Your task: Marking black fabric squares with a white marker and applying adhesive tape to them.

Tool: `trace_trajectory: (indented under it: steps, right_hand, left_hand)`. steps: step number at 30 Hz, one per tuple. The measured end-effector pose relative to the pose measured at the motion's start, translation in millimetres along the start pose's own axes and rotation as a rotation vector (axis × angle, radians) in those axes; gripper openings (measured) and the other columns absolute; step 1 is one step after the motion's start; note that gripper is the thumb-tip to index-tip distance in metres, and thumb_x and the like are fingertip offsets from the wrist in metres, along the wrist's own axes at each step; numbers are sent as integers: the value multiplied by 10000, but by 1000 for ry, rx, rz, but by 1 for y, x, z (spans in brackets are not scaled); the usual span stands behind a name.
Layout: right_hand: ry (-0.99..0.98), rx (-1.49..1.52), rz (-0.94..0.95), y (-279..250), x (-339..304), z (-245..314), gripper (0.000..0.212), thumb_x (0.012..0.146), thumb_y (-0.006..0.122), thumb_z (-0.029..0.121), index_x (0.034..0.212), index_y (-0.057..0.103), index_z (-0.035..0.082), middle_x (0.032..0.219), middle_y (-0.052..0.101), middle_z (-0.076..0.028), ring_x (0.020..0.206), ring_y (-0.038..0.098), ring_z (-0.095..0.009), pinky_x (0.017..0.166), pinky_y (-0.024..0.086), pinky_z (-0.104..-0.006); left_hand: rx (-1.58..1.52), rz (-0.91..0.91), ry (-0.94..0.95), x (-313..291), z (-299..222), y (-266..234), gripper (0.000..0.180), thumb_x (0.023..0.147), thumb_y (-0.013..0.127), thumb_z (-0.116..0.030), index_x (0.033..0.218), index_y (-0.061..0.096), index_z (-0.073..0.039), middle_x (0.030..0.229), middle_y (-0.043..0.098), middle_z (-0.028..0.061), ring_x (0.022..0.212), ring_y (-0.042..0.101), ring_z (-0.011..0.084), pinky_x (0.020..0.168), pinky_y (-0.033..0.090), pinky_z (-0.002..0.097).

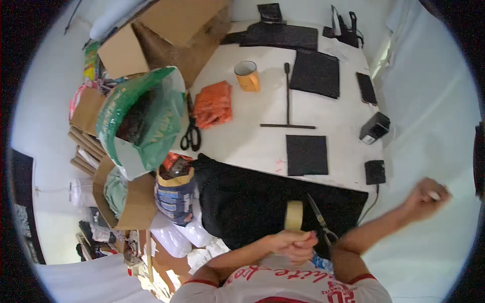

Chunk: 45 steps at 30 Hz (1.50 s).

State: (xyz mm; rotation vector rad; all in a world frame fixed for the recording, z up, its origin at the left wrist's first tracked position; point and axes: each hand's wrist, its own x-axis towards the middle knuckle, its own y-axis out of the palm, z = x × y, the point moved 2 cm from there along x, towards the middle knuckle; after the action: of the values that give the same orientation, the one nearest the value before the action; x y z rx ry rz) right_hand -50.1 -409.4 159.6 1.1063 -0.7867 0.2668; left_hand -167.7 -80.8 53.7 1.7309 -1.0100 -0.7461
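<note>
My left hand (295, 246) is close to my body, its fingers curled in a pinch. Whatever it holds is too small to make out. Just beyond it a roll of yellowish tape (294, 215) stands on the black cloth (242, 197). Scissors (320, 217) lie beside the tape, blades pointing away from me and handles near my right forearm. Raised out to the right, past the table's edge, my right hand (428, 197) is closed and slightly blurred. A pale spot shows at its fingers, and I cannot tell what it is.
On the white table (242, 136) are a black square piece (307, 155), a T-shaped dark rod (288, 101), a yellow mug (247, 76), orange folded plastic (213, 104), black-handled scissors (191, 137), a black box (375, 128) and a phone (366, 88). A green-white bag (172, 101) and cardboard boxes crowd the left.
</note>
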Motion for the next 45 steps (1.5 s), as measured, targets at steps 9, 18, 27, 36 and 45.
trace_trajectory:
  steps: [9,18,27,36,45]
  right_hand:
    - [438,-1031,-206,-59,-32,-217,98,821,598,43,789,507,61,642,486,20,567,454,-67,506,370,-218]
    - [594,-1093,-70,-113,-45,-242,190,807,664,79,729,492,63,633,493,29,594,422,-39,528,324,-198]
    - [613,-1268,39,-117,-48,-245,198,812,655,86,724,480,57,620,502,22,580,443,-43,518,336,-208]
    - [654,-1217,20,-108,-47,-244,233,808,647,125,711,453,40,593,421,17,584,367,-57,510,313,-242]
    - [633,-1314,29,-112,-51,-244,239,803,656,120,716,449,39,589,415,19,574,354,-56,503,304,-241]
  left_hand:
    - [2117,-582,781,52,-119,-63,146,801,646,-142,835,535,-54,1050,628,85,1151,504,309,933,382,438]
    - [2062,-607,675,70,-135,-90,249,783,667,-108,711,432,-70,1094,631,78,1092,538,299,883,411,413]
    - [2031,-613,696,76,-137,-94,235,764,679,-115,707,459,-54,1066,640,74,1034,561,275,855,434,378]
    - [2031,-622,671,75,-137,-100,187,763,693,-132,795,528,-52,1037,644,67,1056,561,268,863,429,384]
    - [2059,-640,657,73,-137,-101,200,773,685,-155,918,597,-50,988,639,61,1046,563,264,870,426,380]
